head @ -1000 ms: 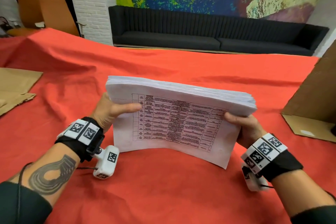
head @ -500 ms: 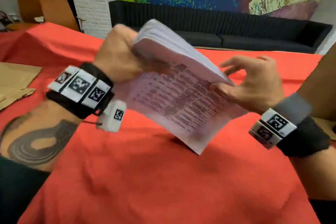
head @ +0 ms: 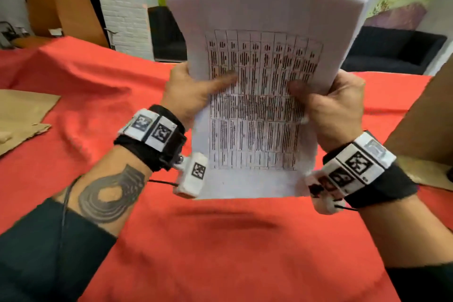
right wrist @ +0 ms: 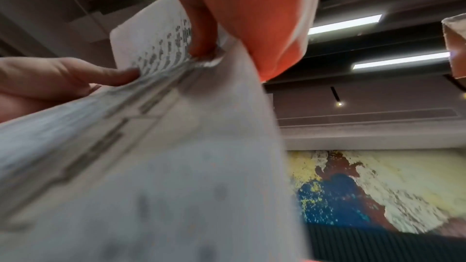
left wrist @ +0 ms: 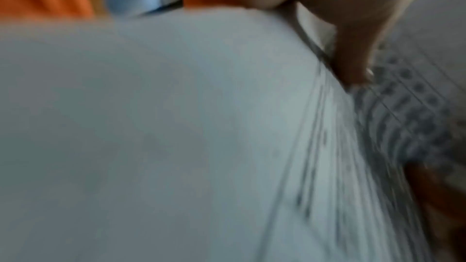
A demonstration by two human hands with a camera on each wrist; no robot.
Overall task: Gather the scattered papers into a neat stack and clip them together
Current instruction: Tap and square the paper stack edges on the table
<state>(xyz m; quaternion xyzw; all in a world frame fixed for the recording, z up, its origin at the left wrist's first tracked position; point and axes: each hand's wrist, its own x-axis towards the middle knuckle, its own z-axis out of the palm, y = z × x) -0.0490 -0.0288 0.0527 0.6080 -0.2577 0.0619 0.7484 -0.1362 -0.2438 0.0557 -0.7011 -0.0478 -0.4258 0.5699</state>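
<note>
Paper stack [head: 267,95]: one thick sheaf of white sheets, held upright and clear of the tabletop, short edges top and bottom. The facing sheet carries a printed table, its text blurred and unreadable. The top edge is near level, though the layers there stand slightly stepped; the bottom edge hangs above a shadow on the cloth.

Left hand [head: 188,95]: grip closed on the stack's left edge at mid-height, thumb [head: 220,81] laid across the printed face, the fingers behind and hidden. The left wrist view confirms a thumb [left wrist: 353,63] pressing the sheet edges, otherwise too blurred to read.

Right hand [head: 335,108]: grip closed on the right edge at like height, thumb [head: 297,88] on the face, fingers behind. The right wrist view shows both thumbs on the printed page from below.

Wrist bands with square markers: one on each forearm, a small white camera unit hanging at each.

Tabletop [head: 220,252]: covered in a red cloth, rumpled at the left. No loose sheets visible on it.

Brown cardboard [head: 22,115]: flat pieces at the left edge; another panel at the right.

Dark sofa [head: 392,51] and painted mural: background.

Status: gathering appears complete, all paper being in hand. Squaring is judged in progress; the upright hold suits tapping the bottom edge down on the tabletop. Clipping not yet done; no clip is visible in any view.
</note>
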